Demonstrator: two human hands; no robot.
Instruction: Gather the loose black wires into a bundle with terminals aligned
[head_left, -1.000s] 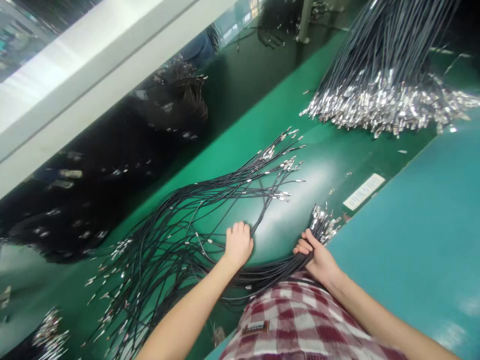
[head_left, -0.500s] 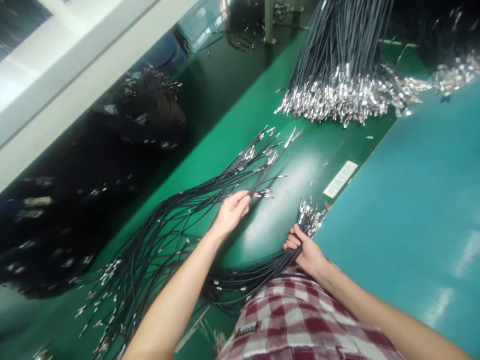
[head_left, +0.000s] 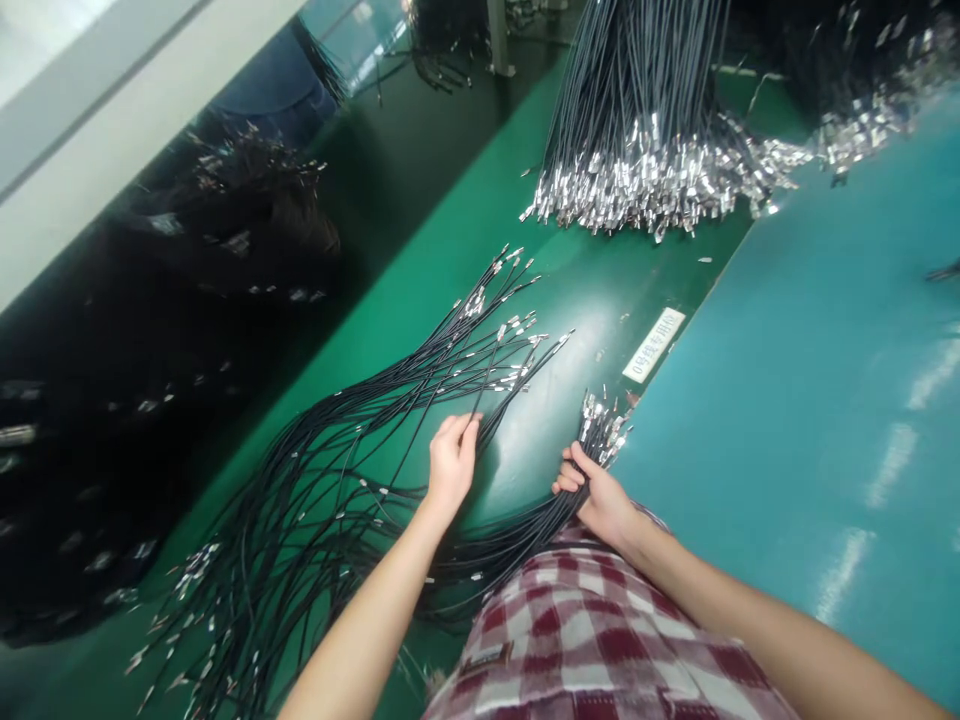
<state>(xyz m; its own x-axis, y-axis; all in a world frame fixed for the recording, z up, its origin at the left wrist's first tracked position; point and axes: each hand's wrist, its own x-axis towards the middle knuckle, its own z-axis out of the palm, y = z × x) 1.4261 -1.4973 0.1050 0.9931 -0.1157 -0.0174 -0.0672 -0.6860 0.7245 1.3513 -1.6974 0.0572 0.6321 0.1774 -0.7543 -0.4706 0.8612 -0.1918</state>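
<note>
Loose black wires (head_left: 390,400) tipped with small metal terminals fan out across the green bench (head_left: 450,260). My left hand (head_left: 452,462) rests among them with its fingers pinched on a few strands. My right hand (head_left: 596,497) is closed around a gathered bundle of wires (head_left: 525,535), whose terminal ends (head_left: 602,422) stick up past my fingers. A red and white checked shirt (head_left: 600,640) fills the bottom of the view.
A thick hanging bunch of wires with shiny terminals (head_left: 652,180) lies at the back right. Dark wire heaps (head_left: 187,260) fill the left. A white label (head_left: 652,344) sits by the edge of a teal surface (head_left: 825,400) on the right.
My left hand has drawn back toward me along the loose wires, its fingers still pinched. My right hand keeps its bundle and has barely moved. The view has shifted right.
</note>
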